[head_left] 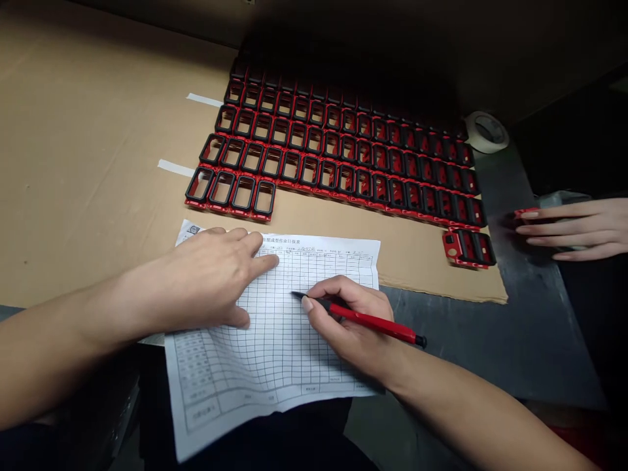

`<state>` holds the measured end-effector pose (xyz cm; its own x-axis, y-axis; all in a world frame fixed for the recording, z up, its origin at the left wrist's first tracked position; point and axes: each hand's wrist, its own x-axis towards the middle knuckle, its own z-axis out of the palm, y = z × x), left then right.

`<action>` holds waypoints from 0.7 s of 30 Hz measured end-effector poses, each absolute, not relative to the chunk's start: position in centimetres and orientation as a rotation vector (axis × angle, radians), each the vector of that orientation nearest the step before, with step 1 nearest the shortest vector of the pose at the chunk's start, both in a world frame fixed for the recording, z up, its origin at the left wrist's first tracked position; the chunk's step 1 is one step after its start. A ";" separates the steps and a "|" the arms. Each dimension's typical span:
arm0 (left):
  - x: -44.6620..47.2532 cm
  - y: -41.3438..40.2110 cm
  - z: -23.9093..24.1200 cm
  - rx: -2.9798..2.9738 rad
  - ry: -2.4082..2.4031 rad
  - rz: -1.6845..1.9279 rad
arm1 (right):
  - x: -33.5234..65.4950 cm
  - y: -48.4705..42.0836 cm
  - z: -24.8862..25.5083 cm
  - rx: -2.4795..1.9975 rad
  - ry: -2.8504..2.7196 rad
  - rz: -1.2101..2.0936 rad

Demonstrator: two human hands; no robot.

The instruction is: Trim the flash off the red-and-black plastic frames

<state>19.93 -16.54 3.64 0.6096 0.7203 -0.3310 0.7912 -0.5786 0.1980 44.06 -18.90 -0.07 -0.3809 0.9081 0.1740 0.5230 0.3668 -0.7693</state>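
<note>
Pen (pixel 373 320) is gripped in the right hand (pixel 354 340), tip held at the grid, so form-filling seems to be the step in hand. The form (pixel 275 366) is pinned by the spread-open left hand (pixel 216 275), overhanging the table's (pixel 451 327) near edge. Flat paper's probably called for next. Red-black frames (pixel 340 145) are lined up on the cardboard (pixel 98 131); tape's (pixel 473 134) parked by its far right corner. Another person's hand (pixel 583 226) is seen near the table's right edge.

Paper sheet (pixel 284 347) brightly lit near its middle, rear rows of black frames (pixel 318 91) swallowed by shadow, top right corner darkened, sheet's lower-left print (pixel 201 373) blurred.
</note>
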 end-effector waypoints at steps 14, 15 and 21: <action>20.0 -17.3 3.3 2.576 1.192 -0.289 | 44.0 -18.9 -0.4 -1.223 -2.037 0.791; 20.0 -17.3 3.3 2.569 1.193 -0.292 | 44.0 -18.9 -0.4 -1.220 -2.038 0.788; 20.1 -17.3 3.5 2.547 1.209 -0.277 | 44.1 -19.0 -0.5 -1.217 -2.044 0.789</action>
<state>20.10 -17.31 3.50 0.6256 0.7195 -0.3016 0.7791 -0.5969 0.1919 44.14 -18.95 -0.50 -0.3795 0.9015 0.2081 0.5277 0.3957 -0.7516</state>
